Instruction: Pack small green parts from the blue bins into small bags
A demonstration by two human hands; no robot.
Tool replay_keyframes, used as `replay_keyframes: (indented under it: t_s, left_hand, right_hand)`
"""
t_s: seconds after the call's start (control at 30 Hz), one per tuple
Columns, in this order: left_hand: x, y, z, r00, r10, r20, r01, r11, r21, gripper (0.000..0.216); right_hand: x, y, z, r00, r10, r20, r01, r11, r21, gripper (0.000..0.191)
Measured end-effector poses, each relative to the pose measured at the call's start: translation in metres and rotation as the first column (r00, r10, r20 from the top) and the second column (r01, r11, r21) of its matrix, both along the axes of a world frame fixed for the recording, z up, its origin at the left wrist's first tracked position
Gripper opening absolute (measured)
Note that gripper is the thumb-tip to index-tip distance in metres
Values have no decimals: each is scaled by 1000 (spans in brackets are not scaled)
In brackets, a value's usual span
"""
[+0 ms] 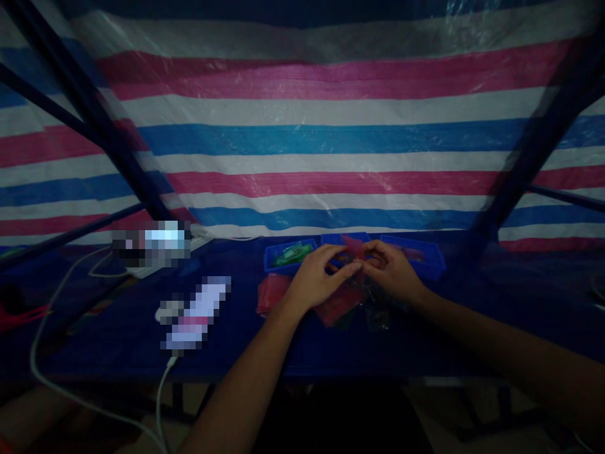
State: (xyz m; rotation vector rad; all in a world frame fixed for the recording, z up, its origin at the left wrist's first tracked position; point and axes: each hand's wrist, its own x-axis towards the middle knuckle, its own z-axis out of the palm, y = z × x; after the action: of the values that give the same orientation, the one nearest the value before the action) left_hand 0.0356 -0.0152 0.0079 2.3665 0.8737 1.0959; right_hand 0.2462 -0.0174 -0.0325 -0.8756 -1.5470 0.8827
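Both of my hands are at the middle of the table, fingers closed on a thin, sheer red pouch. My left hand grips it from the left with thumb and fingertips. From the other side my right hand pinches it, the fingertips of both hands nearly meeting. Below them lie a stack of red pouches and another red pouch piece. Small clear plastic packets lie under my right hand, their contents too dark to make out.
Behind my hands stand a blue tray with green packets, a middle blue tray and a right blue tray. A blurred-out phone with a white cable lies left. Striped sheeting hangs behind the blue table.
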Motion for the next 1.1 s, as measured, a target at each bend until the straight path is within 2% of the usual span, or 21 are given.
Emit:
replay_keyframes:
  t_s: [0.07,0.13,0.23,0.33,0.4,0.47,0.57,0.67,0.8,0.87,0.93,1.0,1.1]
  left_hand:
    - [1,-1,-2,999,-9,-44,9,1000,10,32]
    - [0,2,-4,996,40,-76,-37,998,44,24]
    - [-3,8,-6,992,114,-44,-112,992,51,25]
    - [-5,12,-5,991,127,41,-127,992,12,26]
    - [-5,12,-4,994,89,70,-86,995,-42,27]
    - [-4,11,-5,996,38,79,-29,994,-104,28]
    - [-2,11,-9,995,-3,97,20,984,-175,27]
    - [-1,14,-11,986,37,165,-4,980,-198,26]
    - [-2,12,-8,971,164,174,-151,985,-84,26]
    - [-1,8,-5,982,132,132,-131,991,-18,25]
    - [2,3,-4,996,56,64,-57,998,16,31]
    - [4,1,-4,1000,13,-15,-13,999,36,34]
    - [4,2,-6,996,47,-73,-43,997,60,22]
  right_hand:
    - [-3,-5,1,991,107,83,-111,993,43,38]
    - [-4,-7,2,982,143,123,-151,987,57,42]
    - [-2,-4,4,997,7,77,-11,999,53,36]
    - [2,2,6,990,-135,-34,137,989,53,46]
    - [4,4,7,992,-97,-82,98,995,16,59]
    - [5,5,7,994,-7,-110,2,999,-45,65]
    - [6,6,5,989,69,-129,-87,987,-134,48]
    - [8,9,2,991,29,-127,-48,988,-148,34]
    - [11,14,-1,981,-100,-166,84,991,-101,36]
    - [9,14,0,975,-128,-180,113,990,-89,36]
    - [6,9,2,979,-90,-183,73,993,-97,36]
    - [1,2,7,983,1,-181,-24,992,-124,36]
    - [-3,-6,13,978,103,-180,-128,983,-131,33]
